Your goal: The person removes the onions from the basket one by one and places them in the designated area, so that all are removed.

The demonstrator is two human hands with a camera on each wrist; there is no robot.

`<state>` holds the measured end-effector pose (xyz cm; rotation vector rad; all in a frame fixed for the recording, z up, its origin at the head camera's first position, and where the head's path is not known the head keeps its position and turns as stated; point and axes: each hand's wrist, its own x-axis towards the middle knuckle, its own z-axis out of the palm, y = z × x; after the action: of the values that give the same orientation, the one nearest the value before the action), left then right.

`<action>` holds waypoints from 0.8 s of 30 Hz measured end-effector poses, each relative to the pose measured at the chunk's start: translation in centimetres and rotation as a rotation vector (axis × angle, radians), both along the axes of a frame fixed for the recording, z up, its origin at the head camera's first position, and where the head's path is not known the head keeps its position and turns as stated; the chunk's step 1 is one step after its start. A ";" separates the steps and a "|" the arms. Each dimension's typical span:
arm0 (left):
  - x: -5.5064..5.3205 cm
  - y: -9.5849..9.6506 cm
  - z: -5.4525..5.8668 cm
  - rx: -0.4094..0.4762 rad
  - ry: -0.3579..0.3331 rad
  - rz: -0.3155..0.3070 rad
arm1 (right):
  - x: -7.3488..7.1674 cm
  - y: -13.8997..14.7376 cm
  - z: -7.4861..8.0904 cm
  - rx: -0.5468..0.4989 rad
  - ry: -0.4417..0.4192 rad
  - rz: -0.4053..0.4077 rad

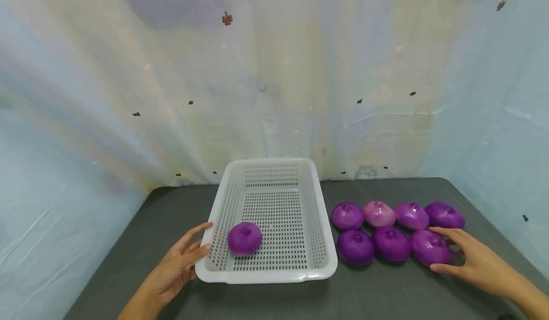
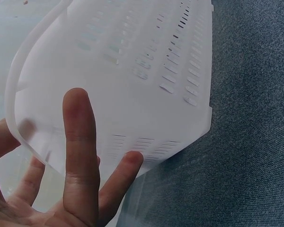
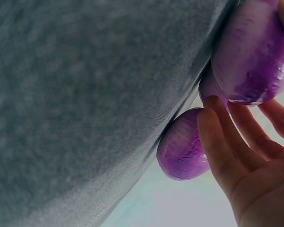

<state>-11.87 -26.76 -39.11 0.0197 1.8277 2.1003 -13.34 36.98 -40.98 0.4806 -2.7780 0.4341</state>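
A white perforated plastic basket point(image 1: 274, 277) stands on the dark table with one purple onion point(image 1: 244, 239) inside, near its front left. At the basket's left rim, my left hand point(image 1: 173, 265) holds the edge loosely between thumb and fingers. In the left wrist view, some fingers point(image 2: 80, 142) lie along the outside of the translucent wall. To the right, my right hand point(image 1: 476, 260) grips the front-row right-end purple onion point(image 1: 429, 247), thumb at its front and index finger over its top. In the right wrist view, this onion point(image 3: 251, 56) sits between thumb and fingers.
Two more purple onions point(image 1: 391, 243) continue the front row toward the basket. Behind them runs a back row of several onions, one of them paler pink point(image 1: 379, 214). A patterned curtain point(image 1: 274, 96) hangs behind the dark table point(image 1: 171, 215) and along its sides.
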 end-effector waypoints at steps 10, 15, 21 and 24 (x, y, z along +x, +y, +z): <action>0.1 0.1 0.1 -0.015 -0.003 0.021 | 0.0 -0.1 2.3 0.042 -0.141 -0.028; 0.1 0.0 0.0 -0.012 0.001 0.014 | -0.3 -1.5 5.8 0.041 -0.115 0.012; 0.1 -0.1 0.0 -0.006 -0.001 -0.010 | -0.7 -5.9 9.6 0.037 -0.075 0.115; 0.1 -0.2 0.0 -0.001 -0.007 -0.013 | -1.0 -8.3 11.3 0.044 -0.030 0.163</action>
<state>-11.78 -26.92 -39.13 0.0231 1.8202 2.0877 -14.33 28.70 -29.73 0.7206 -2.7925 0.4203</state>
